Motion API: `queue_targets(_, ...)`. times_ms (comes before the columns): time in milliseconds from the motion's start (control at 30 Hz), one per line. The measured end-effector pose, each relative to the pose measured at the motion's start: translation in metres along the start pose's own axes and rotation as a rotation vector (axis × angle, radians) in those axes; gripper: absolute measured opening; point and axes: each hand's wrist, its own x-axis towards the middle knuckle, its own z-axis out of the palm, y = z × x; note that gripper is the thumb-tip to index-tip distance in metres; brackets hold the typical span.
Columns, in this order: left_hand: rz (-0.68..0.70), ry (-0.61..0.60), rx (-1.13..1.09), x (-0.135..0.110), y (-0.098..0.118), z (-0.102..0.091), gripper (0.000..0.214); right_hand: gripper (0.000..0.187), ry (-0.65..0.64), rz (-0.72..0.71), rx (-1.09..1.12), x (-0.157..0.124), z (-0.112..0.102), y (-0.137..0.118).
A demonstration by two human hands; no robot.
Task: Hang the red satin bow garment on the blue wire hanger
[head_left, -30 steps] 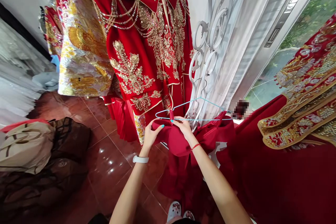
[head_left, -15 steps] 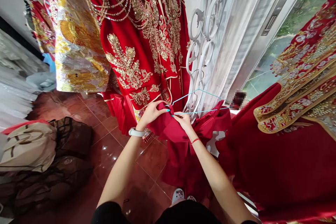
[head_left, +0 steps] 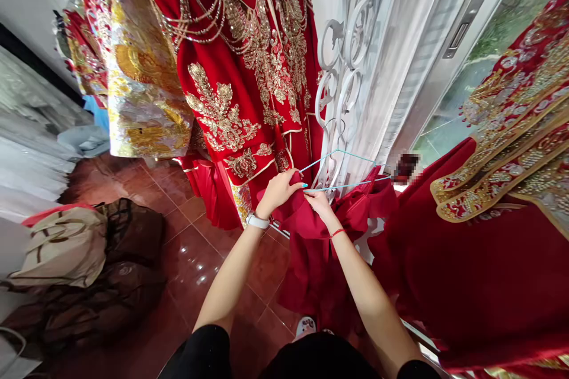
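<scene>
A dark red dress with shoulder straps hangs low in front of me on a light blue wire hanger. My left hand, with a white watch on its wrist, is closed at the dress's left strap side, thumb along the hanger's left end. Close beside it, my right hand pinches the dress cloth just under the hanger's lower bar. The fingertips of both hands nearly meet, and the strap between them is mostly hidden. On the hanger's right side the other strap hangs over the bar.
A red jacket with gold embroidery hangs behind my hands, beside a white scrollwork metal rack. At right hangs an embroidered red garment near a glass door. Bags lie on the tiled floor at left.
Both hands have moved a little to the right together with the near end of the dress. The strap loop that showed between my fingertips is now mostly covered. The view has shifted slightly.
</scene>
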Motion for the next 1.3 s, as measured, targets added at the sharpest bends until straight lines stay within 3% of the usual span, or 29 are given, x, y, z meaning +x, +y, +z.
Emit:
queue_targets(67,-0.064,0.032,0.057,0.000,0.003,0.004,0.034,0.029,-0.021,-0.038,-0.048,-0.011,-0.010,-0.010)
queue_targets(167,-0.097,0.086,0.073,0.007,0.000,0.006,0.037,0.024,0.085,-0.106,-0.123,-0.039,-0.038,-0.026)
queue_targets(267,0.040,0.152,-0.022,0.010,-0.006,0.008,0.041,0.023,0.326,-0.120,-0.158,-0.073,-0.086,-0.039)
queue_targets(367,0.210,0.409,-0.121,0.005,0.002,0.017,0.039,0.025,0.650,-0.147,-0.126,-0.101,-0.142,-0.044)
queue_targets(433,0.282,0.551,-0.152,0.000,0.020,0.031,0.028,0.031,0.819,-0.157,-0.108,-0.114,-0.174,-0.043)
queue_targets(467,0.332,0.540,-0.163,0.000,0.033,0.041,0.023,0.035,0.873,-0.153,-0.111,-0.118,-0.186,-0.041)
queue_targets(533,0.459,0.369,-0.183,0.005,0.061,0.063,0.021,0.045,0.925,-0.148,-0.138,-0.124,-0.202,-0.035)
queue_targets(633,0.514,0.110,-0.234,0.027,0.099,0.096,0.037,0.057,0.910,-0.195,-0.226,-0.127,-0.207,-0.024)
queue_targets(733,0.392,-0.017,-0.341,0.052,0.125,0.118,0.055,0.064,0.828,-0.215,-0.341,-0.120,-0.204,-0.017)
queue_targets(867,0.130,-0.034,-0.418,0.065,0.141,0.133,0.038,0.065,0.756,-0.230,-0.437,-0.100,-0.207,-0.017)
queue_targets(1000,0.030,0.012,-0.418,0.059,0.143,0.138,0.024,0.050,0.638,-0.155,-0.451,-0.089,-0.215,-0.020)
queue_targets(1133,0.011,0.012,-0.414,0.054,0.141,0.138,0.020,0.044,0.862,-0.145,-0.518,-0.098,-0.222,-0.023)
queue_targets(1233,0.001,0.009,-0.426,0.053,0.141,0.137,0.017,0.041,1.055,-0.213,-0.549,-0.099,-0.225,-0.031)
queue_targets(1300,-0.004,0.005,-0.444,0.052,0.142,0.136,0.017,0.037,1.112,-0.281,-0.576,-0.093,-0.226,-0.039)
